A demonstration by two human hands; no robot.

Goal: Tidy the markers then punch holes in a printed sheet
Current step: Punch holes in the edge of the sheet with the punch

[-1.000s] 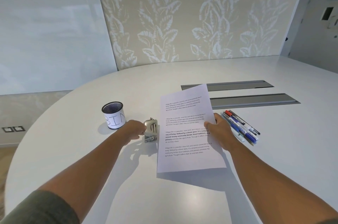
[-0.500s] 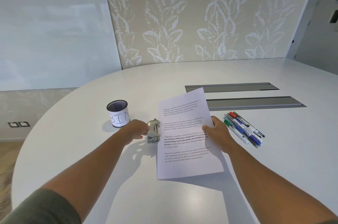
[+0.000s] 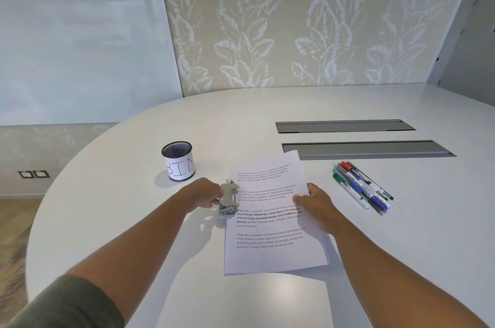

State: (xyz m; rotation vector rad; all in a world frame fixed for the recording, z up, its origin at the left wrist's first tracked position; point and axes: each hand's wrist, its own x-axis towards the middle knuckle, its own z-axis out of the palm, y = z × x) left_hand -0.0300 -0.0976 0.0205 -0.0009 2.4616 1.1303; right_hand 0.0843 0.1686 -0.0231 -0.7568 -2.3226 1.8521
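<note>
At the punch (image 3: 228, 200), sheet (image 3: 270, 209) edge enters.

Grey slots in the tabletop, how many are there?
2. The far slot lies toward the wall; the near slot runs just this side of it, its left end beside the printed sheet's top corner. None seem hidden.

On the table (image 3: 134, 220), a sheet (image 3: 270, 223) lies at frame centre, a punch (image 3: 228, 200) touching its left edge, a cup (image 3: 178, 161) upper left, markers (image 3: 361, 188) to the right.
</note>
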